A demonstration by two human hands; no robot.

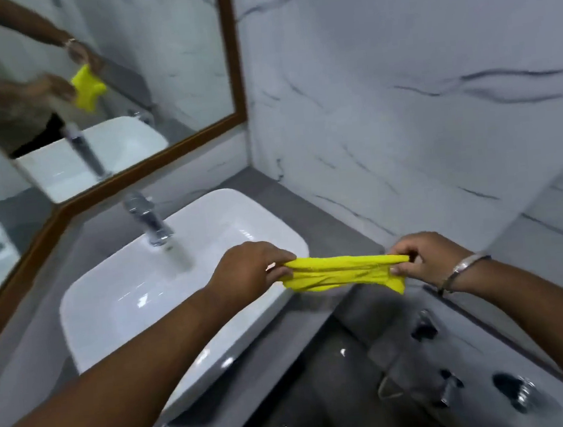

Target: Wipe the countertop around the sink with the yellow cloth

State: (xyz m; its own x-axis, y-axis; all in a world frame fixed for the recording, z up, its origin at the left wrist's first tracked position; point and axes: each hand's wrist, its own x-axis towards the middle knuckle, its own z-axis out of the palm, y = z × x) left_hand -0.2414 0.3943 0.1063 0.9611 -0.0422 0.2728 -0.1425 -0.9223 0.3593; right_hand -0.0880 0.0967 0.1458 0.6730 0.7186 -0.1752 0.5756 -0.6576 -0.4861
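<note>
A wood-framed mirror (144, 88) fills the upper left of the frame, and below it a chrome faucet (148, 219) stands over the white sink (136, 296) set on the grey countertop (271, 193). At centre, the left hand (247, 268) is pinched shut on one end of the yellow cloth (344, 272) — stretched taut in the air past the sink's right rim — while the other end is gripped by the right hand (425, 258), where a metal bracelet (464, 269) is worn at the wrist.
</note>
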